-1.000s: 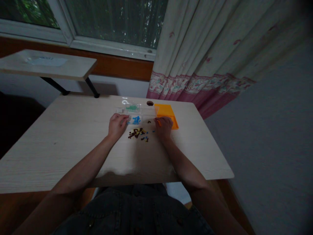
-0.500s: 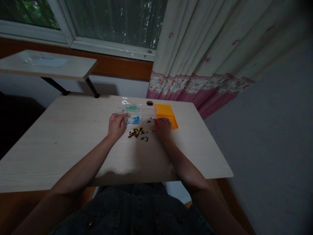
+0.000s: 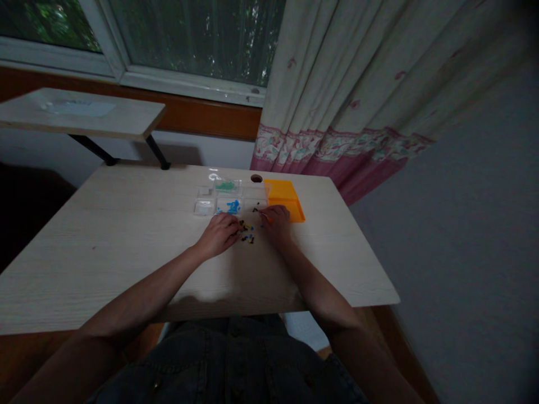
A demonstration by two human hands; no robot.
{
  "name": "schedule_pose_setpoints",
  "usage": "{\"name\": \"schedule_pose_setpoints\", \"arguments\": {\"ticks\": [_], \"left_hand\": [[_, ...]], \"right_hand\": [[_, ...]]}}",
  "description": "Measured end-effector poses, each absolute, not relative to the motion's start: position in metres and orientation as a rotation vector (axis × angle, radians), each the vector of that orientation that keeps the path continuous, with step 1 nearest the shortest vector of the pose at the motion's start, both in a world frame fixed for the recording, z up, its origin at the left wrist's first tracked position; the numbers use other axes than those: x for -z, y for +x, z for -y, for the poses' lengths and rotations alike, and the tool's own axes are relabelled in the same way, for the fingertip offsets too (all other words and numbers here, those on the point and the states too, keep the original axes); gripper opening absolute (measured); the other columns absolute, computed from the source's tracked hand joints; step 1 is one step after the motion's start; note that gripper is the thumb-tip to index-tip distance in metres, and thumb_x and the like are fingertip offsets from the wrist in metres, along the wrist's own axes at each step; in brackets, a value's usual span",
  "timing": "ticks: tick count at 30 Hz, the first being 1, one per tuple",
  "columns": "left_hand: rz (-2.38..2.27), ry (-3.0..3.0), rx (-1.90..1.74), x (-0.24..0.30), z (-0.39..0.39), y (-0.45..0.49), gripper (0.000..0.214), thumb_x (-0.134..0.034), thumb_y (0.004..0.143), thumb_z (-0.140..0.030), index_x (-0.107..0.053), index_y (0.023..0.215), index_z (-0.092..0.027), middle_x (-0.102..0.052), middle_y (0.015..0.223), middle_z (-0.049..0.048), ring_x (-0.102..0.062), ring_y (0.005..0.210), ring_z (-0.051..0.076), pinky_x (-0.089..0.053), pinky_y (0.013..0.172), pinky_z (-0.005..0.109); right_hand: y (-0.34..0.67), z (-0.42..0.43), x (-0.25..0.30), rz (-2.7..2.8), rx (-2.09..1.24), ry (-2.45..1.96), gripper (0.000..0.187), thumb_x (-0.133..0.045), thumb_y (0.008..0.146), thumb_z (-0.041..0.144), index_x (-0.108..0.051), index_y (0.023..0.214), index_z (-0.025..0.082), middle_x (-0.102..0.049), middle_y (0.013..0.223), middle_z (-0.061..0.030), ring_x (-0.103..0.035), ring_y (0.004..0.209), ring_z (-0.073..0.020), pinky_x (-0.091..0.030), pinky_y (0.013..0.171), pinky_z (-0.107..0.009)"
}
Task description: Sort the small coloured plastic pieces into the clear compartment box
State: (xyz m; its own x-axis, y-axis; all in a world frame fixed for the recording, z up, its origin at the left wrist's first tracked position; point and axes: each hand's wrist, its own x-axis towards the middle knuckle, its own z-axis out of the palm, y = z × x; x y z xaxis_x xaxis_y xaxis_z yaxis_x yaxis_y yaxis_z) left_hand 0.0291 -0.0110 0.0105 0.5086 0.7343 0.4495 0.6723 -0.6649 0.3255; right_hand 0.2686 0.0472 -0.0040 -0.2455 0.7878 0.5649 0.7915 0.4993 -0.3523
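Note:
My left hand (image 3: 219, 234) rests on the wooden table (image 3: 126, 235) with its fingers curled over the left part of a small heap of dark, yellow and blue beads (image 3: 247, 233). What its fingertips hold is hidden. My right hand (image 3: 274, 221) lies just right of the heap, fingers pinched on a thin orange stick (image 3: 266, 217). Behind the heap stands a clear compartment box (image 3: 204, 206) with blue pieces (image 3: 230, 206) in one cell and green pieces (image 3: 226, 186) in another.
An orange tray (image 3: 283, 194) lies right of the clear box, near a round cable hole (image 3: 256, 178) in the table. A second, smaller table (image 3: 80, 115) stands at the back left under the window. A curtain (image 3: 337, 101) hangs at the back right.
My left hand has moved from the clear box down and right onto the bead heap, covering part of it. My right hand has shifted slightly left.

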Motion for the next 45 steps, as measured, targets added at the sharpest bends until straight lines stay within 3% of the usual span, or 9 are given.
{"name": "schedule_pose_setpoints", "arguments": {"ticks": [20,33,45], "left_hand": [[-1.263,2.665,-0.768,-0.006,0.009,0.029,0.019,-0.061,0.088,-0.034,-0.071,0.099,-0.024,-0.063,0.107,0.0078,-0.052,0.105,0.026,-0.039,0.092,0.043],[-1.232,2.695,-0.764,-0.007,0.009,0.034,0.014,-0.058,0.091,-0.029,-0.068,0.089,-0.02,-0.063,0.099,0.0069,-0.054,0.101,0.024,-0.039,0.09,0.04],[-1.276,2.603,-0.857,-0.004,0.009,0.033,0.017,-0.052,0.093,-0.028,-0.066,0.094,-0.018,-0.062,0.097,0.0085,-0.052,0.1,0.024,-0.043,0.091,0.04]], "right_hand": [[0.262,-0.038,-0.001,2.411,-0.124,-0.925,0.012,-0.068,0.085,0.032,-0.075,0.094,0.027,-0.069,0.101,-0.0038,-0.054,0.105,-0.0218,-0.04,0.093,-0.037],[0.26,-0.035,-0.003,2.464,-0.081,-0.925,0.013,-0.071,0.083,0.027,-0.075,0.096,0.027,-0.07,0.101,-0.003,-0.053,0.107,-0.022,-0.038,0.094,-0.037],[0.259,-0.039,0.002,2.42,-0.169,-0.954,0.009,-0.071,0.082,0.025,-0.076,0.09,0.026,-0.07,0.097,-0.0032,-0.055,0.102,-0.02,-0.042,0.094,-0.035]]}}
